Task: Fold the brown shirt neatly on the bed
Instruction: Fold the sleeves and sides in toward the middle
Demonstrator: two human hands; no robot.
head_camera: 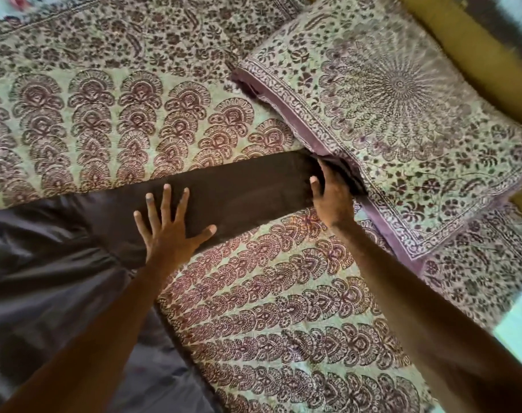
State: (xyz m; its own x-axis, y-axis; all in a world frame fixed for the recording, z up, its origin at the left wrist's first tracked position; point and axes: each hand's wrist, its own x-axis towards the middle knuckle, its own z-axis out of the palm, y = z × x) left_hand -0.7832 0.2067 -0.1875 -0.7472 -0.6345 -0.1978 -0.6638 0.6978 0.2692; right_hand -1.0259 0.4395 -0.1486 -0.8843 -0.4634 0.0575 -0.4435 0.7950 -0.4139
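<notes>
The brown shirt [60,278] lies spread on the patterned bedspread [134,114], its body at the lower left. One long sleeve [247,186] stretches flat to the right, toward the pillow. My left hand [167,228] rests flat on the sleeve's near part, fingers spread, holding nothing. My right hand [332,195] grips the sleeve's cuff end at the pillow's edge, thumb on top and fingers curled around the cloth.
A printed pillow [402,120] with a mauve border lies at the right, touching the sleeve's end. A yellow headboard or wall [474,49] runs along the far right. The bedspread reaches across the rest of the view.
</notes>
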